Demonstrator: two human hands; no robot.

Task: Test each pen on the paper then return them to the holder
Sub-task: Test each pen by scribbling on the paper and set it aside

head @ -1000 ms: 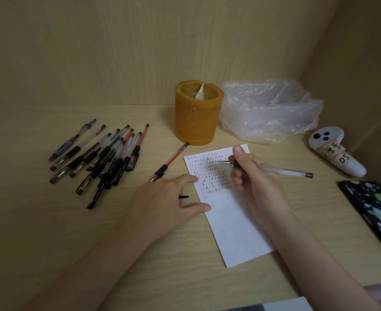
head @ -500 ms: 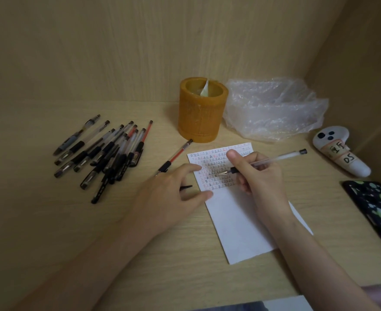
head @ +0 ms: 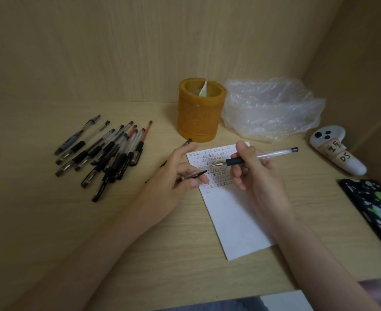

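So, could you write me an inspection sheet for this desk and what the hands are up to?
Surface: light wooden desk.
Job's things: orange holder upright at the back; paper with rows of marks on its upper part; pile of pens lying on the left; single pen partly hidden behind the left hand.
Clutter: crumpled plastic bag, white controller, dark patterned case on the right.
Hands: left hand pinches a small dark cap; right hand grips a clear pen, tip over the marks.
Cables: nothing seen.
Surroundings: wooden walls forming a corner.
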